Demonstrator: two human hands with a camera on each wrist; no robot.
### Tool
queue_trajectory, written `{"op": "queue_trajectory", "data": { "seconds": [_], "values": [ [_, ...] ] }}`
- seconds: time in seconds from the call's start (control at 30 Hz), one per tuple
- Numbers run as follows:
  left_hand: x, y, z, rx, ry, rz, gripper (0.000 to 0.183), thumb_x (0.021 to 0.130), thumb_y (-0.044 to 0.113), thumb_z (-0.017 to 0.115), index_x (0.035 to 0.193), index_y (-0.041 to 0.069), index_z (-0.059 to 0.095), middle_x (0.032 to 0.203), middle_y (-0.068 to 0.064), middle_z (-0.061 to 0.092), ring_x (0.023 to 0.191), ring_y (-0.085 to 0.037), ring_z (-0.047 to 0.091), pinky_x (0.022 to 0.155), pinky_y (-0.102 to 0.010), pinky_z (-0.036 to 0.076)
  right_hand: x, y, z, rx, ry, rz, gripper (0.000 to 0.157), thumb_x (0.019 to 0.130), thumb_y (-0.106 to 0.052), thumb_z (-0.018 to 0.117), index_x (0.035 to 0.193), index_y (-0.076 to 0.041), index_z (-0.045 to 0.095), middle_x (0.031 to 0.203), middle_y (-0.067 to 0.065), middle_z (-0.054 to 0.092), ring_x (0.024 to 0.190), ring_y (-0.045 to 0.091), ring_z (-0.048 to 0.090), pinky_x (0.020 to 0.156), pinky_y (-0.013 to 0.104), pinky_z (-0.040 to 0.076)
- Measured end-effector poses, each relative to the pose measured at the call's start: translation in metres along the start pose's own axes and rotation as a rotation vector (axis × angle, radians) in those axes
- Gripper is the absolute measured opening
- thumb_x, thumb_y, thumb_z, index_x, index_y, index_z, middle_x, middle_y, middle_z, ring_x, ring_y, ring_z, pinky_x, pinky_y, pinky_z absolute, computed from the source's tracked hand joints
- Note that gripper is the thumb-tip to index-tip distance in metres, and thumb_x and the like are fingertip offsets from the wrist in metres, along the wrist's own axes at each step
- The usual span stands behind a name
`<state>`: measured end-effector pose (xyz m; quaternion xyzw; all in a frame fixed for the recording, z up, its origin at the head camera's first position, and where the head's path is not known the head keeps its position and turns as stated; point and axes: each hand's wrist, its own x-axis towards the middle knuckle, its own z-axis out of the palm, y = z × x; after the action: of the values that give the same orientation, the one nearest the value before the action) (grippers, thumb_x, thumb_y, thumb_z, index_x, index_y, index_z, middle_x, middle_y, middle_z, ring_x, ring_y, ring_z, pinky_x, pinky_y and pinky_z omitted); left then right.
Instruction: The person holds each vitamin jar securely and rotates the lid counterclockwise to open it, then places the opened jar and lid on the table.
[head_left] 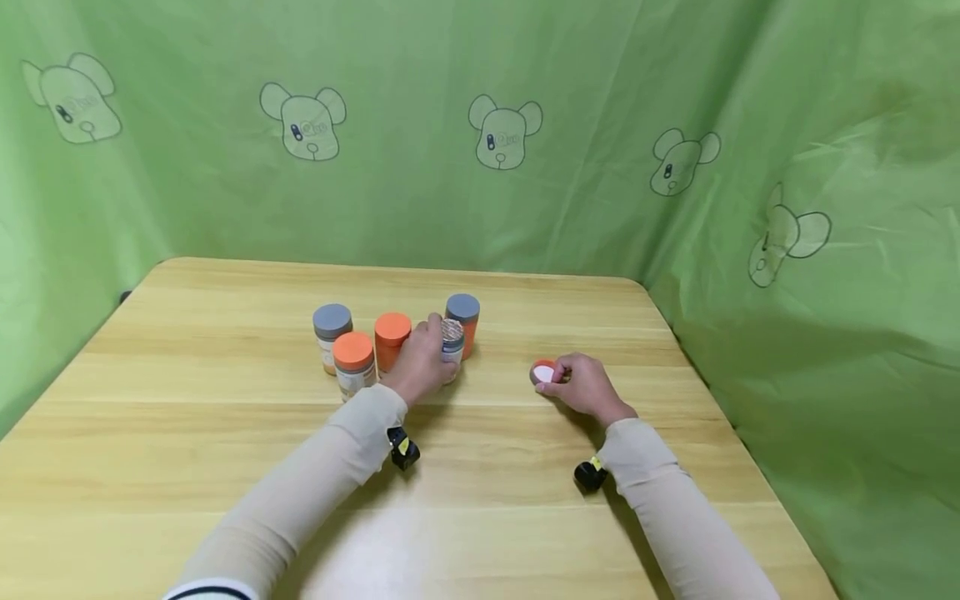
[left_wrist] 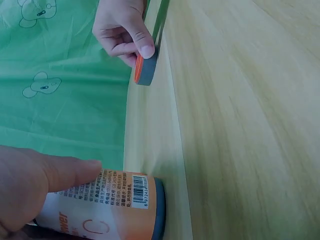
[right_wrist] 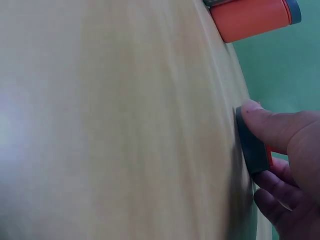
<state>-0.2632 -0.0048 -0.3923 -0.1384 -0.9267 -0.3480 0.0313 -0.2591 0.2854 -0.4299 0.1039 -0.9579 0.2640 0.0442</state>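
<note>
My left hand point(head_left: 422, 364) grips a jar point(head_left: 452, 348) with a crinkled silver foil top and no lid on. In the left wrist view, this jar's white-and-orange label point(left_wrist: 115, 210) carries print and a barcode, and one end is dark grey. Over to the right, my right hand point(head_left: 590, 387) pinches a round lid point(head_left: 542, 374) between thumb and fingers. The lid is dark grey outside, orange at the rim and white inside. In the right wrist view, the lid's grey side point(right_wrist: 250, 142) stands at or very near the tabletop; exact contact cannot be told.
Around the left hand stand a grey-lidded orange jar point(head_left: 463, 312), an orange-lidded orange jar point(head_left: 392, 333), an orange-lidded jar with a pale label point(head_left: 354, 358) and a grey-lidded pale jar point(head_left: 332, 329). Green curtains point(head_left: 420, 208) border the wooden table point(head_left: 480, 467).
</note>
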Motion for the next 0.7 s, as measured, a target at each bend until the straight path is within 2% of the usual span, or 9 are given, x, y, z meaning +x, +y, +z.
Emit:
{"op": "queue_trajectory", "data": {
  "seconds": [0.23,0.53,0.7],
  "values": [
    [-0.0015,-0.0017,-0.0008,0.006,0.019,-0.01,0.069,0.08,0.009,0.079,0.131,-0.003,0.035,0.116,-0.023,0.054,0.103,-0.033,0.059,0.087,-0.042,0.051,0.001,-0.0032,-0.0021,0.004,-0.017,0.047,0.032,0.073,-0.027,0.086,0.068,-0.012,0.058,0.077,0.003,0.059,0.073,0.021,0.05,0.067,0.033,0.04],
    [-0.0003,-0.0018,0.0003,0.045,0.071,-0.034,0.075,0.081,0.005,0.076,0.139,-0.006,0.03,0.12,-0.027,0.052,0.107,-0.035,0.058,0.09,-0.042,0.05,0.002,-0.0021,0.0003,-0.005,-0.001,0.026,0.032,0.075,-0.025,0.085,0.068,-0.011,0.057,0.075,0.003,0.057,0.072,0.02,0.048,0.066,0.033,0.039],
    [-0.0017,-0.0013,-0.0006,0.045,0.083,-0.017,0.081,0.08,0.005,0.078,0.14,-0.008,0.026,0.125,-0.029,0.049,0.112,-0.036,0.056,0.094,-0.042,0.048,0.0016,-0.0035,0.0005,-0.032,-0.021,0.016,0.033,0.076,-0.026,0.084,0.069,-0.011,0.055,0.073,0.003,0.054,0.07,0.02,0.047,0.065,0.033,0.038]
  ]
}}
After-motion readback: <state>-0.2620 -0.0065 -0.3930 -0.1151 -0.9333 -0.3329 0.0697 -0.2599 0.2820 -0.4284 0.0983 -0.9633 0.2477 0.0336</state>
